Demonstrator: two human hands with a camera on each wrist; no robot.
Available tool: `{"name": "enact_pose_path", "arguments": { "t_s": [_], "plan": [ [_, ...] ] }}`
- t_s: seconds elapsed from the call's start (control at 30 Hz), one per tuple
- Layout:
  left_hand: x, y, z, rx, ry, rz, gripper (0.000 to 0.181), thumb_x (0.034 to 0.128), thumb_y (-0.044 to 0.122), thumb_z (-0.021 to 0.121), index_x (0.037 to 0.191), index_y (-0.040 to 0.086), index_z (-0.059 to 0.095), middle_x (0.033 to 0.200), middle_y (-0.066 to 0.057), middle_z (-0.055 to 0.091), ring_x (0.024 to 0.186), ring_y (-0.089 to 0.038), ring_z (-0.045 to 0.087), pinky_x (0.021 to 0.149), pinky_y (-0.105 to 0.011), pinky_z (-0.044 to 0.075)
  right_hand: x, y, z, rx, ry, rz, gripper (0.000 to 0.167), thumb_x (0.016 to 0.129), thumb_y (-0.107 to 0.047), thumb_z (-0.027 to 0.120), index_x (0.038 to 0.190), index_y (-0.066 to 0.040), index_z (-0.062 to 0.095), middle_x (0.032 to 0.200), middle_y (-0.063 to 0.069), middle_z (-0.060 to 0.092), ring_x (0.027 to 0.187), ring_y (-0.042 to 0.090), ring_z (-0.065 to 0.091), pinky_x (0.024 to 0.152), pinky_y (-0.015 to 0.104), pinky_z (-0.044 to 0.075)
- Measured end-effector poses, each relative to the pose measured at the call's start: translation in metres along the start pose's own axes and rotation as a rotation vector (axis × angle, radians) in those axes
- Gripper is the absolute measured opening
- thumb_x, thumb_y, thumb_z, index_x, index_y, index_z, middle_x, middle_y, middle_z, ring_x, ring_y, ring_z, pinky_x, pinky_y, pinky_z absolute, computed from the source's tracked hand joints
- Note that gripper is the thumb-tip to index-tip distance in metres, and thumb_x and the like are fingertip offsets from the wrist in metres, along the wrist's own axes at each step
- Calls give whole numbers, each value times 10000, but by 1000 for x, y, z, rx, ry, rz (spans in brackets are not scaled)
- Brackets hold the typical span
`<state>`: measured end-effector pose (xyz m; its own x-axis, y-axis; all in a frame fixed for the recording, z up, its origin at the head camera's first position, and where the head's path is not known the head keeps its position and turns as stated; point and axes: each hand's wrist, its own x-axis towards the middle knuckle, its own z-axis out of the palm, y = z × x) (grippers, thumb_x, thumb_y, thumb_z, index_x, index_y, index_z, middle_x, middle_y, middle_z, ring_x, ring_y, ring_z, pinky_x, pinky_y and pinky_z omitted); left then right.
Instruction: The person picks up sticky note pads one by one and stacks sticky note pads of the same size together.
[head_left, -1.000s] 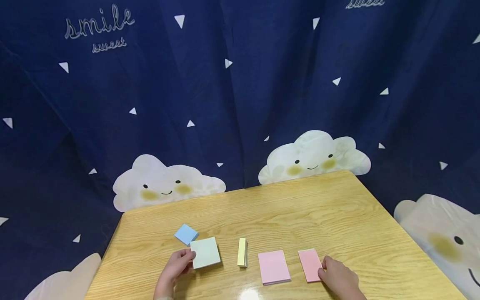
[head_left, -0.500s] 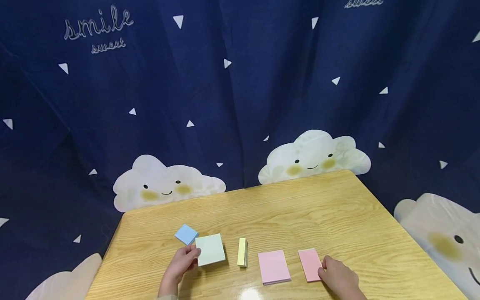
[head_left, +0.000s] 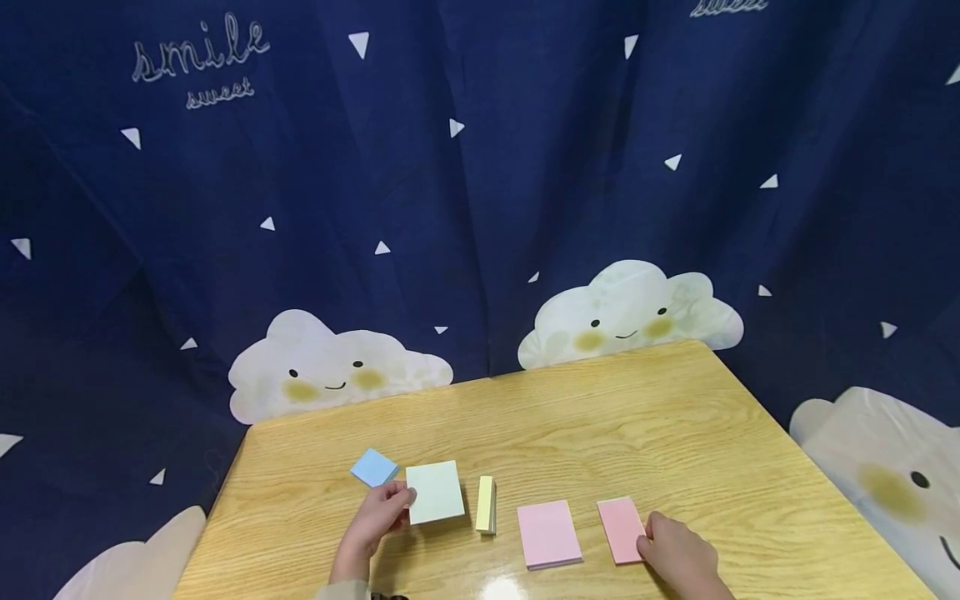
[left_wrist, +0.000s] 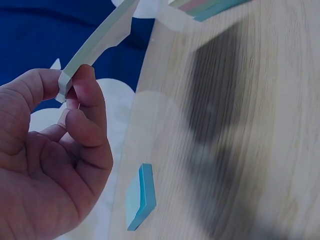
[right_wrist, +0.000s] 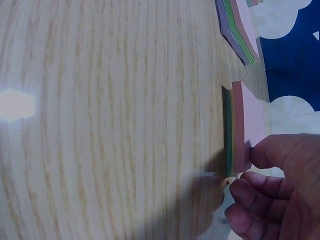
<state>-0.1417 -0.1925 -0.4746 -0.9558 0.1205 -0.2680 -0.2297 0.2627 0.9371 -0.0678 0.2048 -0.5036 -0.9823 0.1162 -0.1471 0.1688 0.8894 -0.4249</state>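
Observation:
My left hand (head_left: 375, 521) pinches a pale green sticky note pad (head_left: 435, 493) by its left edge, held up off the table. In the left wrist view the thumb and fingers close on one end of that pad (left_wrist: 100, 42), its shadow falling on the wood. A small blue sticky note pad (head_left: 373, 468) lies just behind this hand. At the right, my right hand (head_left: 681, 554) holds the right edge of a salmon-pink sticky note pad (head_left: 621, 531) on the table. Seen from the right wrist, the thumb lies against this layered pad (right_wrist: 245, 125) with the fingers curled beside it.
A narrow yellow-topped pad (head_left: 486, 504) lies mid-table, right of the green pad. Between it and the right hand is a square light-pink pad (head_left: 549, 535) with coloured layers below. The wooden table (head_left: 585, 417) ends at a dark blue curtain (head_left: 480, 183) with clouds.
My left hand has carried the pale green pad rightward and slightly away, away from the blue pad and nearer the yellow one. The right hand has stayed in place.

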Motion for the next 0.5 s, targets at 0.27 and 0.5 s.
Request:
{"name": "enact_pose_path", "arguments": {
  "t_s": [0.27,0.5],
  "plan": [
    [2,0,9,-23,-30,-1,182,855,130,495,911,-43,516,669,7,470,566,-96,449,515,-219,379,1,1,1,-2,-4,2,117,729,-206,554,698,-136,466,679,57,536,580,221,486,484,424,361],
    [3,4,18,-45,-53,19,119,841,129,500,835,11,505,650,19,441,552,-85,429,506,-208,373,0,2,2,0,7,0,115,722,-206,553,692,-140,463,680,58,541,580,219,492,477,420,356]
  ]
}}
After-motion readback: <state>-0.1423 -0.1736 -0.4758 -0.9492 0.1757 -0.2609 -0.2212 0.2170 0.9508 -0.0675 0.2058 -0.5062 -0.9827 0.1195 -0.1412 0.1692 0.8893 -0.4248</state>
